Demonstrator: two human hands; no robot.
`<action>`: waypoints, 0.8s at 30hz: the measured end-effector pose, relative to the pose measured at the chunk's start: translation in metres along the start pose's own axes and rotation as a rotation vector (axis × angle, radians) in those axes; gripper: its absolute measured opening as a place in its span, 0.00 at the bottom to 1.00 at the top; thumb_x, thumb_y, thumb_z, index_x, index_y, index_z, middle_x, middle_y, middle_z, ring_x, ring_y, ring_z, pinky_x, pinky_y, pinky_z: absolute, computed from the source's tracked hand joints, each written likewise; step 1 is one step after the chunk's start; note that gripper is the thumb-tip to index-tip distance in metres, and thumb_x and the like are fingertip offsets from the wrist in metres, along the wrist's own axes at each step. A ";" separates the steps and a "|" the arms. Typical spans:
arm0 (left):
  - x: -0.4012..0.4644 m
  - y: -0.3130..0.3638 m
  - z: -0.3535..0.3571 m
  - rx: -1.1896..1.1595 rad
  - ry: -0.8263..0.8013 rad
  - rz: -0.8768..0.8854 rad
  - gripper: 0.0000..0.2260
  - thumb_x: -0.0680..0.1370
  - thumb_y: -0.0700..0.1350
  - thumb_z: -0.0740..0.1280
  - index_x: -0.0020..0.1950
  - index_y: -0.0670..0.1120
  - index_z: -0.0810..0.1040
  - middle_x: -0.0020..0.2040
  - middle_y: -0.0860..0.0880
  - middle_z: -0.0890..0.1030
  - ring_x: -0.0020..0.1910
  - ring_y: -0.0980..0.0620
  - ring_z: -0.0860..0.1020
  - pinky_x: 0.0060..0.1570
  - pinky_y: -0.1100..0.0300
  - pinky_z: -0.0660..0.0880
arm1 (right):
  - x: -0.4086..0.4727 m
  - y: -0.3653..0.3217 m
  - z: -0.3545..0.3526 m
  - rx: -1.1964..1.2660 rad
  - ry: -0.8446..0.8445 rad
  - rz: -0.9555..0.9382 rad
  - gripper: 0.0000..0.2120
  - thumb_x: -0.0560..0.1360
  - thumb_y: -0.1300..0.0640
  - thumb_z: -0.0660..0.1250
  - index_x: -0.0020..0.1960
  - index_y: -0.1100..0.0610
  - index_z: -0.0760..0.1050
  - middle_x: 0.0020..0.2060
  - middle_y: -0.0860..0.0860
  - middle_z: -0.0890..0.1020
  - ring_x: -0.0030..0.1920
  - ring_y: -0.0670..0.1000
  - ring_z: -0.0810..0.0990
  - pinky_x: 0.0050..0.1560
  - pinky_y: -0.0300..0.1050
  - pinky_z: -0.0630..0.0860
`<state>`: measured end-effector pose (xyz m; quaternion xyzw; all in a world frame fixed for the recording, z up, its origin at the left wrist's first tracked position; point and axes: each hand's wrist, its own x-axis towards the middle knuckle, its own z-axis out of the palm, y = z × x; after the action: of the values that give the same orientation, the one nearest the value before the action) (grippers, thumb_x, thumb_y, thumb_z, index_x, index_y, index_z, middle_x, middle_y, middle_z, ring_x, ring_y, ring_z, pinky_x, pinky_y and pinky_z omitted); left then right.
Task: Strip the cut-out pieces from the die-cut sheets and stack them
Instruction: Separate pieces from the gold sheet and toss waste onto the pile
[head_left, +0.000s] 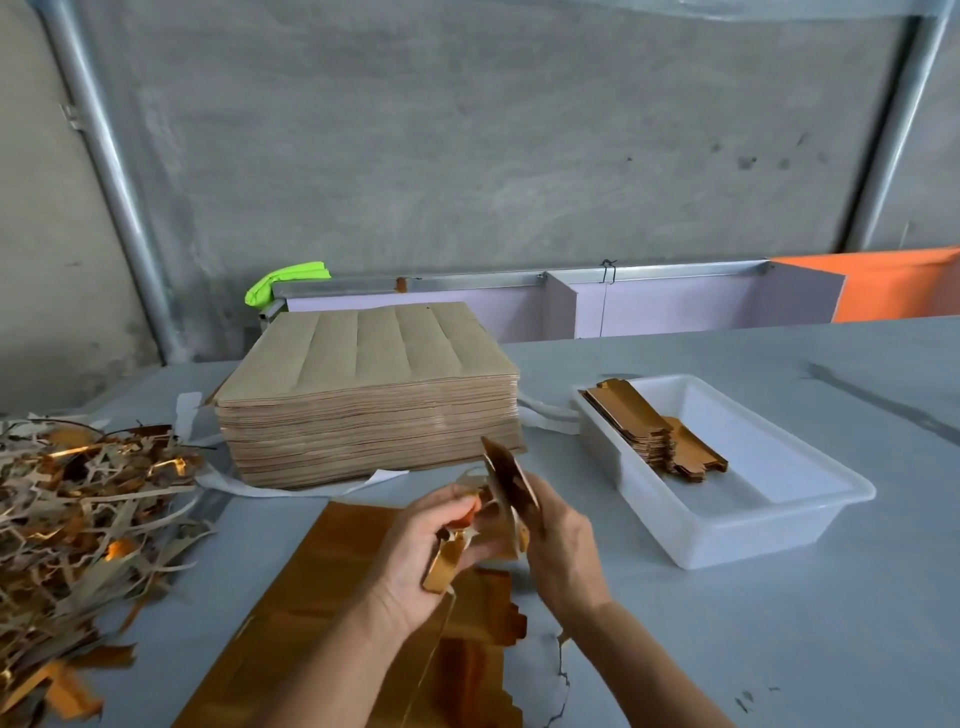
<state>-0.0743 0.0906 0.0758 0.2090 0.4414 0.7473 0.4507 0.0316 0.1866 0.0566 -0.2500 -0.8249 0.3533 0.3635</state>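
Observation:
My left hand (423, 551) grips a crumpled gold scrap strip (441, 566) above the table. Just to its right, my right hand (558, 545) holds a cut-out gold piece (506, 480) that tilts upward. The two hands almost touch. Under them lies a gold die-cut sheet (311, 597), partly stripped along its right edge. A thick stack of brown die-cut sheets (363, 395) stands behind. Stripped gold pieces (654, 434) lie stacked in a white plastic tray (753, 535) at the right.
A heap of gold and brown waste strips (78, 519) covers the left of the grey table (779, 649). White paper strips (540, 413) poke out by the brown stack. A lilac panel with a metal rail (649, 296) lines the table's far edge.

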 end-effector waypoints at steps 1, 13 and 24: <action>-0.001 0.000 0.006 0.053 0.009 0.015 0.06 0.69 0.37 0.67 0.40 0.41 0.84 0.49 0.36 0.83 0.48 0.41 0.82 0.49 0.46 0.80 | -0.002 0.001 0.003 -0.002 -0.022 -0.031 0.14 0.79 0.62 0.61 0.63 0.54 0.73 0.46 0.48 0.82 0.48 0.49 0.81 0.49 0.40 0.77; -0.002 0.001 0.025 0.274 0.238 0.023 0.11 0.78 0.36 0.63 0.38 0.42 0.82 0.43 0.39 0.83 0.43 0.46 0.82 0.44 0.52 0.78 | -0.004 0.016 0.003 0.089 0.066 0.114 0.09 0.79 0.60 0.61 0.42 0.48 0.72 0.34 0.46 0.79 0.36 0.50 0.80 0.39 0.45 0.79; 0.019 0.034 -0.015 0.013 0.719 0.160 0.06 0.82 0.36 0.54 0.49 0.40 0.69 0.45 0.39 0.80 0.32 0.47 0.78 0.28 0.59 0.77 | 0.009 0.022 -0.052 0.781 0.317 0.812 0.02 0.79 0.57 0.63 0.50 0.55 0.70 0.42 0.55 0.77 0.41 0.57 0.78 0.40 0.54 0.76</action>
<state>-0.1116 0.0930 0.0947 -0.0305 0.5584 0.8031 0.2054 0.0694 0.2274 0.0689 -0.4433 -0.4073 0.7004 0.3835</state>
